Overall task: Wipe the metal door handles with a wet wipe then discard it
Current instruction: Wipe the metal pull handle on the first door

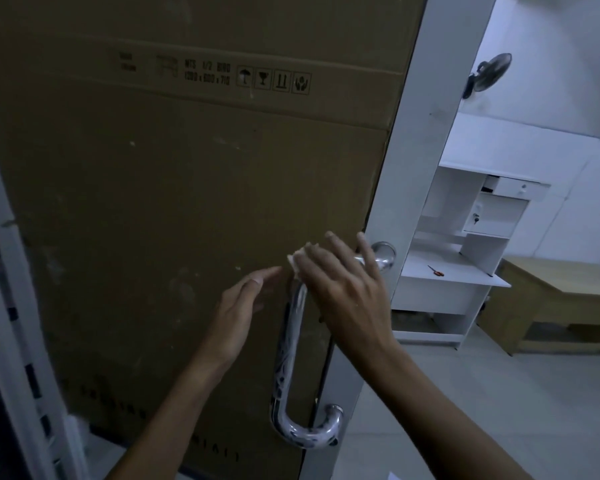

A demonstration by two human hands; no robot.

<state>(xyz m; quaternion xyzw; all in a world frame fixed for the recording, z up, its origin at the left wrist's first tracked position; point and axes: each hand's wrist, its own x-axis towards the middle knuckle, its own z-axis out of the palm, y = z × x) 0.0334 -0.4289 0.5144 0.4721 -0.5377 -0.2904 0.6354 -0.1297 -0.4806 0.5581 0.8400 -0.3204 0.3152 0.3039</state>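
"NTS 1/2 BIRO" on cardboard (187, 202)

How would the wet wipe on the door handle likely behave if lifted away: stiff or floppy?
Probably floppy: the wet wipe bunches softly under the right hand against the metal handle. Likely very light, since flat fingers alone keep it there.

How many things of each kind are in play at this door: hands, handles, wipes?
Hands: 2, the left hand with straight fingers beside the handle, the right hand pressing the wipe on its top
Handles: 1, the handle
Wipes: 1, the wipe
Total: 4
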